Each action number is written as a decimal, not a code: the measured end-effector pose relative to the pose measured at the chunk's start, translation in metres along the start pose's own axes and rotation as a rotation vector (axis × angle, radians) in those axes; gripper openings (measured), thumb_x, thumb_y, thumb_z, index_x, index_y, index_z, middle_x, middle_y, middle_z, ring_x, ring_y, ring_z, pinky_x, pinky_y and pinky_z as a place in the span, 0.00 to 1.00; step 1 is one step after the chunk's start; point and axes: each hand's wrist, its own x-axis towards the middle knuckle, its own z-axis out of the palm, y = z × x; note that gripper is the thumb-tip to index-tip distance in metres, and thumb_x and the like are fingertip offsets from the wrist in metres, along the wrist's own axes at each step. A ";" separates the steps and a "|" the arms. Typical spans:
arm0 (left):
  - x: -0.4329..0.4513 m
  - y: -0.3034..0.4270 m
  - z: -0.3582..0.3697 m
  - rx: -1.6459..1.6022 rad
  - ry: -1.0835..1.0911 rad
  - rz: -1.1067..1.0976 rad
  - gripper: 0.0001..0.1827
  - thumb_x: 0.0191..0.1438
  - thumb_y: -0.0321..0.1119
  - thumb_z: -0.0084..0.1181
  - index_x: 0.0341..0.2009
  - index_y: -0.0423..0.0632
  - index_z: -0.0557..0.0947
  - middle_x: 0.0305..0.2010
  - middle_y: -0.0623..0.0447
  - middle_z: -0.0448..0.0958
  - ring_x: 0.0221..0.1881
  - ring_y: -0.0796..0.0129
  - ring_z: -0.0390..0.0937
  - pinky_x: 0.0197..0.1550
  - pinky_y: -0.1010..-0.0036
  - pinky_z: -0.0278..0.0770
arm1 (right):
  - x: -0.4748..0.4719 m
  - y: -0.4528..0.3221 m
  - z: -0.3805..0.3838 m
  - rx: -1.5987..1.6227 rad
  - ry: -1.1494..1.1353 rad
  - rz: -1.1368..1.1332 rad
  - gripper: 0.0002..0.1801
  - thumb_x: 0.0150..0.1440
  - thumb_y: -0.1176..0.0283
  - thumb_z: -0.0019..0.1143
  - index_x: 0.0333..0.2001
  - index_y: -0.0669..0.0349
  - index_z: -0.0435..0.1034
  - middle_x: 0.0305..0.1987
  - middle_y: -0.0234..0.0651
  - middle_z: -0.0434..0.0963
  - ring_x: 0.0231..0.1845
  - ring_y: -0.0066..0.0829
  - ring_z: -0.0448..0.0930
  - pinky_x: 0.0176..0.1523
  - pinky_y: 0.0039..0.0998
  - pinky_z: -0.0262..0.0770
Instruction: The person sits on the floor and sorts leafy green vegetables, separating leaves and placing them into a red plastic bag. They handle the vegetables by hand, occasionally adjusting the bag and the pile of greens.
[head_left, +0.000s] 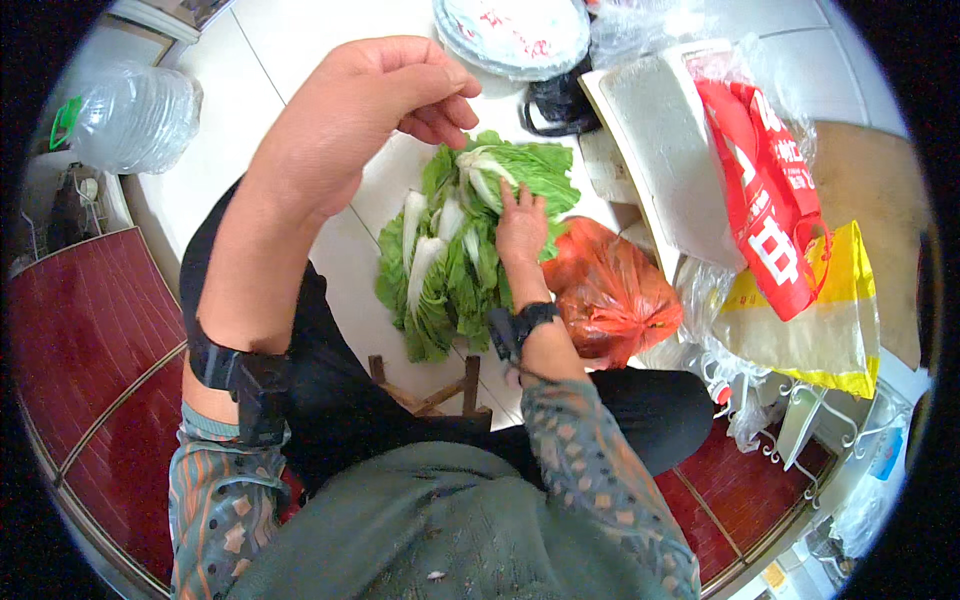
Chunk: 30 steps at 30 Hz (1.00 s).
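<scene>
My left hand (412, 94) is raised above the floor, close to the camera, with its fingers curled. Nothing shows between them, but the palm is hidden. My right hand (523, 225) reaches down to a leafy cabbage (551, 169) with pale stems, fingers apart and touching it. This head lies at the far end of a pile of leafy greens (424, 277) on the tiled floor. Several white stem ends in the pile point away from me. A tied red plastic bag (611, 292) sits just right of my right wrist; its contents are unclear.
A large clear plastic bottle (142, 116) lies at left. Toward the back is a round, plastic-wrapped item (514, 34), with a black object (562, 105) beside it. At right stand a whitish box (667, 150), a red printed bag (765, 195) and a yellow bag (810, 322). Wooden stool legs (439, 394) show before me.
</scene>
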 end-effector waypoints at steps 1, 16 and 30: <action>0.000 -0.001 -0.001 -0.007 0.032 0.017 0.11 0.59 0.36 0.53 0.32 0.42 0.82 0.30 0.52 0.81 0.30 0.71 0.78 0.39 0.77 0.74 | 0.007 0.005 0.001 -0.015 0.068 0.017 0.31 0.46 0.80 0.52 0.56 0.46 0.72 0.59 0.40 0.72 0.49 0.46 0.74 0.47 0.41 0.77; 0.001 -0.032 0.007 0.207 -0.155 0.060 0.12 0.57 0.41 0.56 0.37 0.46 0.83 0.35 0.54 0.81 0.36 0.73 0.77 0.40 0.78 0.73 | -0.037 0.060 -0.253 1.196 0.145 0.486 0.31 0.45 0.86 0.63 0.56 0.64 0.72 0.45 0.34 0.80 0.42 0.24 0.79 0.50 0.25 0.74; -0.014 -0.025 0.029 0.300 -0.287 0.082 0.29 0.53 0.41 0.60 0.57 0.40 0.75 0.46 0.49 0.79 0.44 0.69 0.76 0.48 0.74 0.74 | -0.071 0.027 -0.278 1.151 0.294 0.387 0.33 0.40 0.87 0.62 0.55 0.61 0.74 0.50 0.34 0.79 0.48 0.26 0.77 0.55 0.26 0.71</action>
